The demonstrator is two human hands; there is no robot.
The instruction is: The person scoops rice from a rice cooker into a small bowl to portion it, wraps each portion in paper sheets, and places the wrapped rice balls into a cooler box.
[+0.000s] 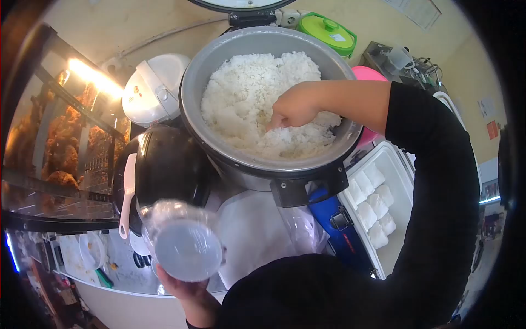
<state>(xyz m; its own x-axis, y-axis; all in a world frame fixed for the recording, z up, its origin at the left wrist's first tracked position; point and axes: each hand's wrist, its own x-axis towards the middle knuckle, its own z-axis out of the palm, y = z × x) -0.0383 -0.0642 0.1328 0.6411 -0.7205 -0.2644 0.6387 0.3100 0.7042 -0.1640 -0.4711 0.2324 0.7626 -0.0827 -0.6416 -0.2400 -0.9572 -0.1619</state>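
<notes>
Down in the rice cooker (263, 163), head view: right hand (298, 104) pressed to the rice (241, 82), fingers curled; can't tell from where I stand if they clamp anything, tips hidden. Well apart, below and left of that grip, left hand (189, 291) is wrapped round the bowl (189, 252) from underneath, probably for steady support without blocking its mouth. Clear plastic (170, 210) just above it. White packs (378, 204) below and right of the right hand, boxed, likely to stay grouped.

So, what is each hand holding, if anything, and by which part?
The left hand holds a pale bowl by its near side, from below. The right hand is at the rice; whether it grips anything there cannot be told.
</notes>
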